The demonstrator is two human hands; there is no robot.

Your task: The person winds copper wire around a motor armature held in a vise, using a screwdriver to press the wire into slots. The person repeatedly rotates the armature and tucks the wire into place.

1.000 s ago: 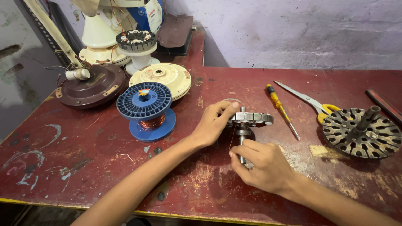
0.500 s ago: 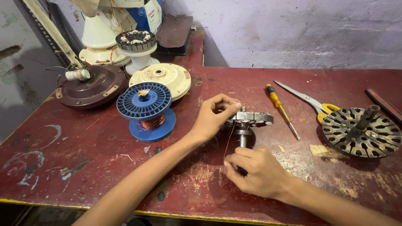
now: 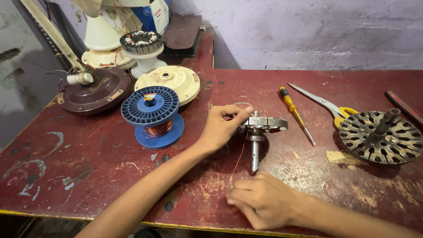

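Gripping the rim of the small stator near the middle of the red worktop, the left hand steadies it. The right hand, by the front edge, pinches a thin copper wire running up to it, fingers closed.

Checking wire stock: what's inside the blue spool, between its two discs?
Copper wire wound round the core of the blue spool. The top disc covers most of the winding, so its fullness is hidden.

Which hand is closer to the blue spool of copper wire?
The left hand. It grips the stator core just to the right of the blue wire spool. The right hand is lower, near the table's front edge, pinching a thin copper wire.
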